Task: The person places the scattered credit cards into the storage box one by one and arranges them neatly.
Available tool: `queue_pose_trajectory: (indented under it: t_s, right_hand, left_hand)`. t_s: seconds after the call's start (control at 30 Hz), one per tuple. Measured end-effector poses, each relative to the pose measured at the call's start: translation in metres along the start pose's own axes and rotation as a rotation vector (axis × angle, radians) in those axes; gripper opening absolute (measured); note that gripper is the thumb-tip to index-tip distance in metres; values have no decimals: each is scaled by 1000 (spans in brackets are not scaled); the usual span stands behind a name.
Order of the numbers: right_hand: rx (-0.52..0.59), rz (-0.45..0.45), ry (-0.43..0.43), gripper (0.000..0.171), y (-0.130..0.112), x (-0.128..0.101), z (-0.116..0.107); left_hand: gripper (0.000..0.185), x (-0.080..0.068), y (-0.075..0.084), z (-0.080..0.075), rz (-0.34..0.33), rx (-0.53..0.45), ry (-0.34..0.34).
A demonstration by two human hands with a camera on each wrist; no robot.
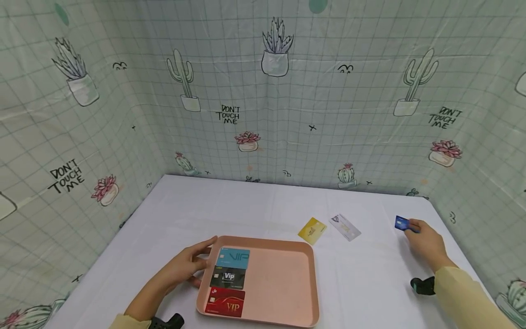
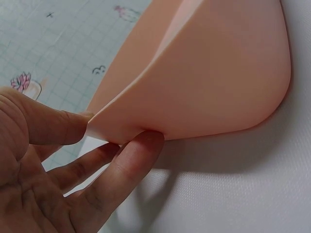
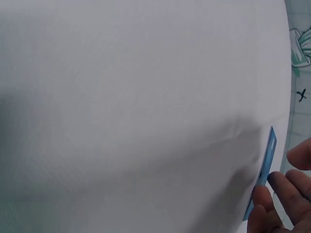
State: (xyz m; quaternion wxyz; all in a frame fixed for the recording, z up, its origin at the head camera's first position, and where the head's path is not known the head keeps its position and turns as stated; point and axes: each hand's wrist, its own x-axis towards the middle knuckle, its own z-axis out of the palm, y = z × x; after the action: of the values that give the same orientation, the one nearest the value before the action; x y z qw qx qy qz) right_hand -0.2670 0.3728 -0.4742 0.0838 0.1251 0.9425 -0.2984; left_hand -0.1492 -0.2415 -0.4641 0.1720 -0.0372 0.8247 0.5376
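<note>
A pink tray (image 1: 283,283) lies on the white table near the front. Along its left side lie three cards: a light blue VIP card (image 1: 233,258), a black VIP card (image 1: 228,277) and a red VIP card (image 1: 225,302). My left hand (image 1: 192,265) rests against the tray's left rim, fingers straight; in the left wrist view its fingers (image 2: 121,165) touch the tray's edge (image 2: 146,127). At the far right my right hand (image 1: 425,240) pinches a dark blue card (image 1: 402,223), which shows tilted up on edge as the blue card (image 3: 265,167) in the right wrist view.
A yellow card (image 1: 312,230) and a white card (image 1: 345,227) lie on the table beyond the tray's far right corner. Cactus-print cloth walls close the table at the back and on both sides. Black wrist-camera mounts sit on both forearms.
</note>
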Motion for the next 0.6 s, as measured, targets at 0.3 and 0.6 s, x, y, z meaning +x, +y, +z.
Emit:
queue_pose_trajectory:
  t_s: [0.3,0.6]
  right_hand:
    - [-89,30,18,76,18,13,2]
    - [-150,-28,-3,76,30,12,-1]
  left_hand:
    - [73,-1,-2,0,3,-7,-5]
    - [72,1,-1,1,-5,-2,1]
